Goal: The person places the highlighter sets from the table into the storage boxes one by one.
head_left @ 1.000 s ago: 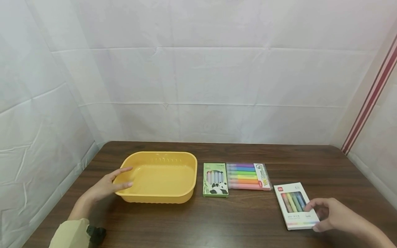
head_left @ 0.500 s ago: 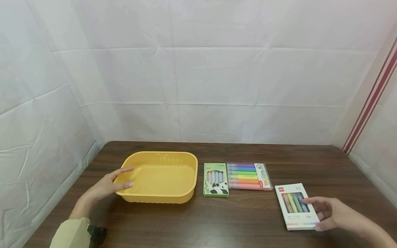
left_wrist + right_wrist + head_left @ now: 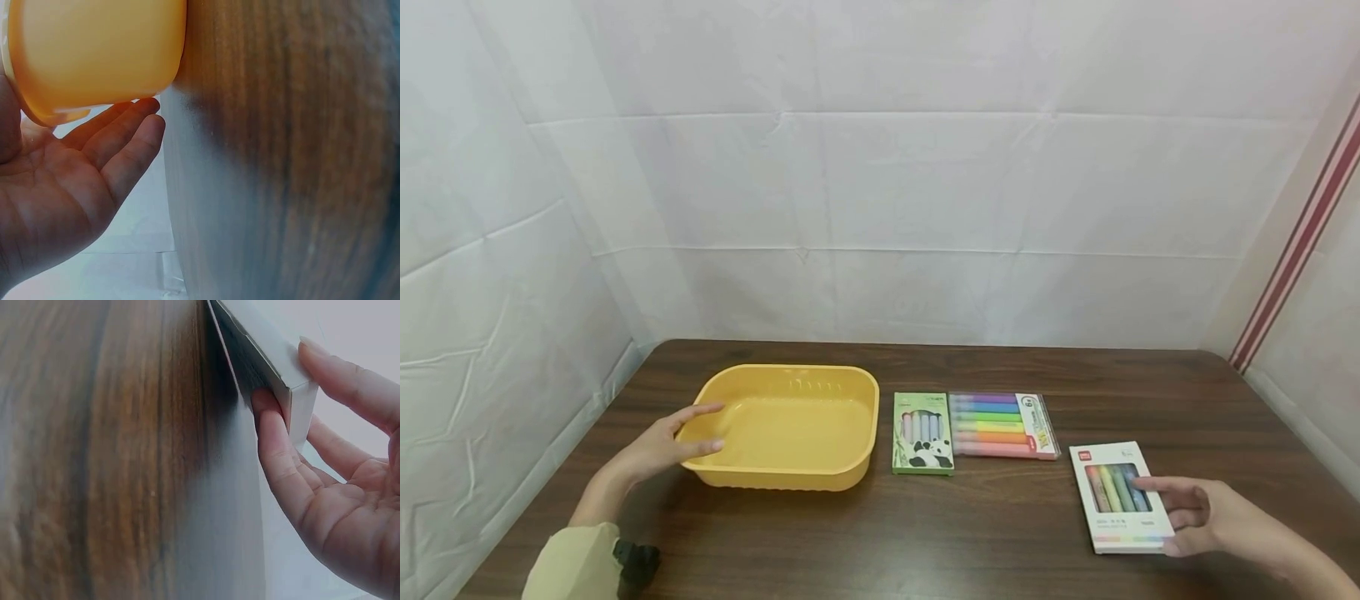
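At the left of the table, my left hand (image 3: 658, 446) holds the left rim of a yellow plastic basket (image 3: 778, 481). In the left wrist view, fingers (image 3: 134, 140) lie along the outside of the basket wall (image 3: 100, 50). On the right, my right hand (image 3: 1206, 515) grips the right side of a white windowed box of thick crayons (image 3: 1123, 527). One finger (image 3: 275, 434) is tucked under the box (image 3: 301, 412) in the right wrist view, and that near edge stands tilted up off the table. Another finger rests over the box's top face.
Right of the basket lies a green panda-printed box of pens (image 3: 922, 433). A clear pack of several rainbow-coloured highlighters (image 3: 1000, 427) lies beside it, between that box and the crayons. The brown wooden table (image 3: 850, 550) meets white sheeting (image 3: 925, 183) at the back and sides.
My right hand's upper finger has shifted farther onto the crayon box's window, while other fingers came in at its side. The box has moved slightly right. My left hand stays on the basket.
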Action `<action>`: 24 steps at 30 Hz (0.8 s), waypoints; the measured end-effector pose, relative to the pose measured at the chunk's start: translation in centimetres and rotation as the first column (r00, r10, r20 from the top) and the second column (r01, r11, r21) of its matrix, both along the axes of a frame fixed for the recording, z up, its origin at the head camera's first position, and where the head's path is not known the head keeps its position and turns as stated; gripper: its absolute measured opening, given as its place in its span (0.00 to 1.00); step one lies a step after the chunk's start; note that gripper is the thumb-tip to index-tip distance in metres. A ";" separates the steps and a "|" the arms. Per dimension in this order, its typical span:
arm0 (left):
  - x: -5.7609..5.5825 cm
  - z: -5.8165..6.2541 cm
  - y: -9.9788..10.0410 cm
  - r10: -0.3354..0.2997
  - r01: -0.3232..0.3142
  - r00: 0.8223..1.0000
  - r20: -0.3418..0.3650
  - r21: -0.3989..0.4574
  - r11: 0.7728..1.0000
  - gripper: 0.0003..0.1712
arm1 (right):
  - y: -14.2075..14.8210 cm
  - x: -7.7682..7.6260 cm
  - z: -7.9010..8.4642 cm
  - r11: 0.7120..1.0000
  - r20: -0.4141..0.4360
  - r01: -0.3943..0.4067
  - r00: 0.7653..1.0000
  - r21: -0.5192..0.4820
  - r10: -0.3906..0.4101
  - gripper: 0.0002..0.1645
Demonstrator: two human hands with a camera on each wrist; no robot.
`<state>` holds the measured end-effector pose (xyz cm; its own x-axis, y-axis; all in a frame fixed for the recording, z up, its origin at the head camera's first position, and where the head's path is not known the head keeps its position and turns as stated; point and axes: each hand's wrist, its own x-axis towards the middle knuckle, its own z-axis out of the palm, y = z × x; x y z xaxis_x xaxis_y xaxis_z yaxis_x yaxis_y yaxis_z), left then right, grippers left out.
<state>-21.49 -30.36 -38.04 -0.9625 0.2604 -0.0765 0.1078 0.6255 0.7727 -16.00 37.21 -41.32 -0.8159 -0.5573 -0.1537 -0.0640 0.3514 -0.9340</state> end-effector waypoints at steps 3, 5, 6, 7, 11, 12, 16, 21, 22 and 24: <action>0.0 0.0 0.0 -0.001 0.001 1.000 -0.004 -0.001 1.000 0.39 | -0.1 0.1 0.2 1.000 0.006 0.006 1.000 -0.004 -0.006 0.38; 0.0 -0.1 0.0 0.005 -0.005 1.000 0.002 0.002 1.000 0.39 | -0.2 0.1 0.3 1.000 0.029 0.009 1.000 -0.019 -0.008 0.38; 0.0 0.0 0.0 0.007 -0.007 1.000 0.006 0.004 1.000 0.39 | -0.2 0.2 0.4 1.000 0.035 0.012 0.999 -0.023 -0.011 0.38; 0.0 0.0 0.0 0.009 -0.009 1.000 0.013 0.008 1.000 0.39 | -0.2 0.2 0.4 1.000 0.045 0.016 0.999 -0.027 -0.014 0.38; 0.0 0.1 0.0 0.015 -0.015 1.000 0.023 0.016 1.000 0.39 | -0.2 0.3 0.7 0.999 0.056 0.025 0.998 -0.027 -0.023 0.38; 0.0 0.1 0.0 0.015 -0.015 1.000 0.026 0.017 1.000 0.40 | -0.2 0.3 0.8 0.999 0.058 0.034 0.998 -0.018 -0.032 0.37; 0.0 0.1 -0.1 0.016 -0.017 0.999 0.030 0.012 1.000 0.40 | -0.4 0.3 1.0 0.999 0.071 0.047 0.996 -0.014 -0.045 0.36; 0.0 0.1 0.0 0.021 -0.022 0.999 0.045 0.013 1.000 0.40 | -0.8 0.3 1.2 0.997 0.037 0.066 0.997 -0.029 -0.065 0.36; 0.0 0.2 0.0 0.021 -0.022 0.999 0.047 0.014 1.000 0.40 | -0.9 0.2 1.2 0.997 0.024 0.069 0.997 -0.032 -0.069 0.36; 0.0 0.2 0.0 0.021 -0.022 0.999 0.049 0.011 1.000 0.40 | -1.1 0.2 1.3 0.996 0.003 0.076 0.997 -0.037 -0.076 0.36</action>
